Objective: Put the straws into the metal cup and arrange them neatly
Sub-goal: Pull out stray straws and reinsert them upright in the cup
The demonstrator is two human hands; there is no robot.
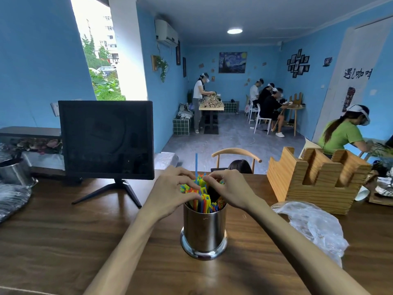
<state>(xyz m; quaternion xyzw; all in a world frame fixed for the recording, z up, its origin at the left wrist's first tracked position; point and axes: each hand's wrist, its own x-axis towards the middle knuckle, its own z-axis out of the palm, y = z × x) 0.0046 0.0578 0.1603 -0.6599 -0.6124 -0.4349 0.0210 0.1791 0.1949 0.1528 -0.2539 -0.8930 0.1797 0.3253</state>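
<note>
Both grips are on the straws (203, 199): the left hand (173, 189) curls round the bundle's left side, thumb pressing the coloured tops, and the right hand (228, 188) pinches straw tips at the right with its fingertips. Straws stand packed in the metal cup (203, 228), yellow, blue, orange and green, and one blue straw (196, 165) pokes up well above the rest, right between the two hands. Cup sits upright on the wooden surface (63, 241), near its middle.

Left of the cup, a dark monitor (106, 139) on a splayed stand. Far left of the cup, a second steel pot (14, 171) at the surface's edge. Right of the cup, crumpled clear plastic (312, 226), and behind that a notched wooden holder (316, 179). Just beyond the cup, past the far edge of the surface, the curved back of a wooden chair (236, 153).

Further out it's a blue-walled room: several people work at tables at the back, a person in a green top (342, 135) bends over at the right, a starry night painting (232, 62) hangs on the far wall, and an air conditioner (166, 33) sits high on the left beside a bright opening with greenery.
</note>
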